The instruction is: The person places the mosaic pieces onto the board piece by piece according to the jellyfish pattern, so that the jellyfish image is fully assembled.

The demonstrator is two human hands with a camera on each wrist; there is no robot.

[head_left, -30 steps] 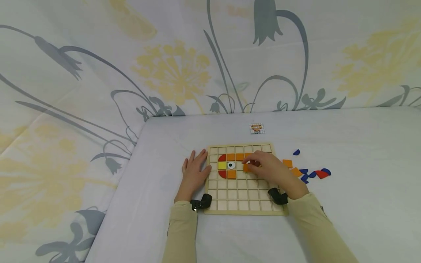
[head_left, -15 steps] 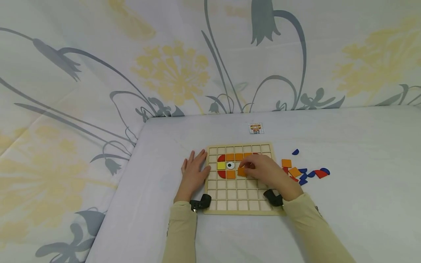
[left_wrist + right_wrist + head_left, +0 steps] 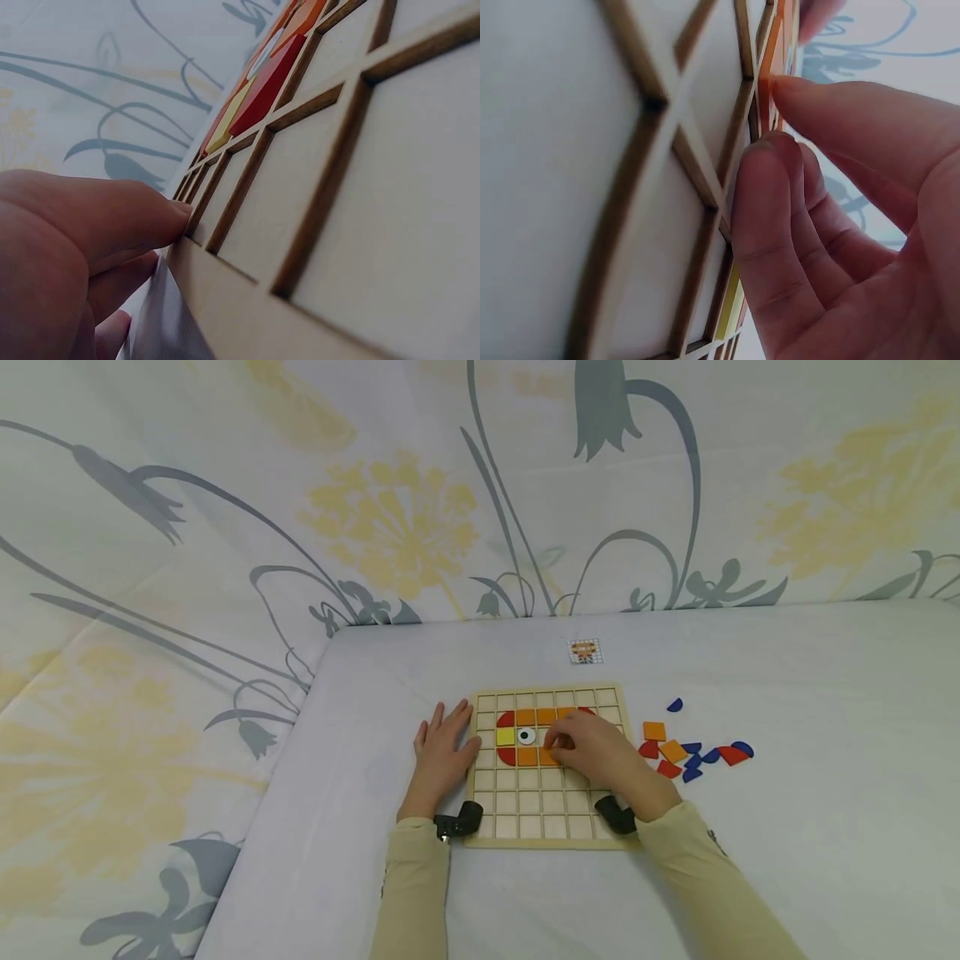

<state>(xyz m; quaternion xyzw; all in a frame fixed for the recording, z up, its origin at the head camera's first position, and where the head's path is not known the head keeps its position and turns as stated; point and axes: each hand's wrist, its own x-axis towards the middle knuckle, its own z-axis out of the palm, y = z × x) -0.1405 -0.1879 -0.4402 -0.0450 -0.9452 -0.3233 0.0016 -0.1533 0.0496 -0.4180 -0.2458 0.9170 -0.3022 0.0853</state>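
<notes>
Curled right-hand fingers point(image 3: 763, 221) pinch a square orange tile point(image 3: 548, 758) on a gridded wooden board point(image 3: 555, 844); spread left-hand fingers point(image 3: 456, 720) touch it.

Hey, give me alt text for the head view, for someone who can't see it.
A person's right hand touches an orange tile on a wooden grid board near a round eye tile; the left hand touches the board's left edge. Loose blue, red and orange pieces lie right of it, and a small picture card lies beyond.
</notes>
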